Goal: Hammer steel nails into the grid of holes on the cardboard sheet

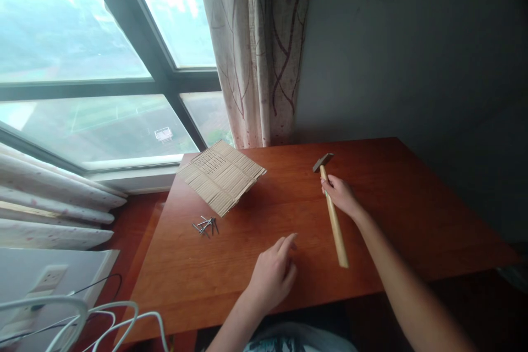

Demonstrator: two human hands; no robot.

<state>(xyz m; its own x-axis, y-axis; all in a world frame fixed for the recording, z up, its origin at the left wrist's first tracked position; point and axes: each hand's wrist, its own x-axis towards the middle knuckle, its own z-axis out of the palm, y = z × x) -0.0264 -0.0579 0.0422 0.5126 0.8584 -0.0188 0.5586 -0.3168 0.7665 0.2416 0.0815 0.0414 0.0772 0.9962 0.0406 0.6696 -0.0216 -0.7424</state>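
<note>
There's room between the ridged board (225, 176) and the hammer (335, 228) — but nails (205, 225) get in the way on the left.

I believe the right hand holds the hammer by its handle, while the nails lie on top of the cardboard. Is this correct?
Not quite: the nails lie on the table, beside the cardboard, as the head camera view shows. The right hand does hold the hammer by its handle.

hammer handle (336, 225) partly hidden, cables (84, 311) cropped
</note>
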